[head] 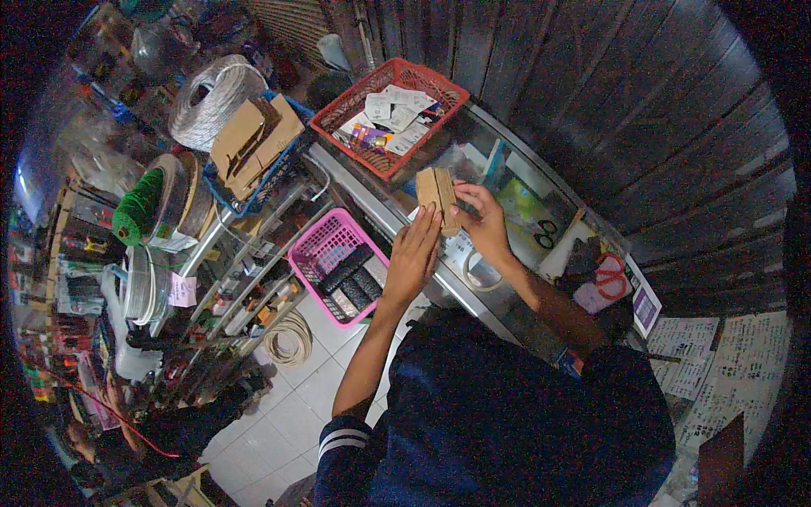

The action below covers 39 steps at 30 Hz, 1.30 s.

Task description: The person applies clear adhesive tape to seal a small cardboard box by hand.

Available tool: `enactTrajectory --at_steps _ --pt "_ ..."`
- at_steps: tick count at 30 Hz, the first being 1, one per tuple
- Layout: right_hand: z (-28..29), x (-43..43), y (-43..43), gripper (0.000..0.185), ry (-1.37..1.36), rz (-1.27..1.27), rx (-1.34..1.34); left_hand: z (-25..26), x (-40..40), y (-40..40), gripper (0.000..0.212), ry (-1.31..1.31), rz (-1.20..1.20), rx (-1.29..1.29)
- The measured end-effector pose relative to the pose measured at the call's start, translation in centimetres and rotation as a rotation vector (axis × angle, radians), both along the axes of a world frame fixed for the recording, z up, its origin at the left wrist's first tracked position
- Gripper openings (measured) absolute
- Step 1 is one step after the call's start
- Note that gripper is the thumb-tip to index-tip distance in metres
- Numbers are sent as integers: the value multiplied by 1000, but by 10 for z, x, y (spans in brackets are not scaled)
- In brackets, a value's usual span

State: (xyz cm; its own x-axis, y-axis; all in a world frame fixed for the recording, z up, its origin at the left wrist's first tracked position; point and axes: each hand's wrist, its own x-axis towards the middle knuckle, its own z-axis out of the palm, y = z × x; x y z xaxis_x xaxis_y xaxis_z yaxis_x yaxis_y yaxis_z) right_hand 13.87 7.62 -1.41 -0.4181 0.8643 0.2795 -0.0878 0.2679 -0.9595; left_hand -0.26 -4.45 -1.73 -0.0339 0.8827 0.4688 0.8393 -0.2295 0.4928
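Note:
A small brown cardboard box [436, 187], with a dark seam along its upper side, is between my two hands over the glass counter [405, 212]. My left hand [415, 250] lies with its fingers pressed on the box's near end. At the box's right side, my right hand [483, 222] grips it with thumb and bent fingers. Below my right hand, a roll of tape [476, 271] rests on the counter beside a paper bearing writing. Black-handled scissors [545, 234] lie to the right. What is inside the box is hidden.
A red basket [386, 171] of small packets stands on the counter. Beside the counter is a pink basket [296, 253] with black-wrapped parcels. Red-handled scissors [611, 277] lie at right. Cardboard fills a blue crate [272, 174]. Another person's arm [117, 402] shows lower left.

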Motion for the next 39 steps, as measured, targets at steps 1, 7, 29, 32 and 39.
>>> enactTrajectory --at_steps 1,7,29,32,39 --pt "-1 0 0 41 0 -1 8 -1 0 0 59 1 -4 -3" --pt "-5 1 1 41 -19 -2 -11 2 -3 -2 58 75 -4 -1" --pt "75 22 15 45 -409 294 -550 17 -24 3 40 64 -12 -3" --pt "71 27 25 49 -401 393 -662 17 -22 4 39 35 -25 -14" --pt "72 24 34 60 -451 477 -703 18 -23 4 40 -11 -63 -67"
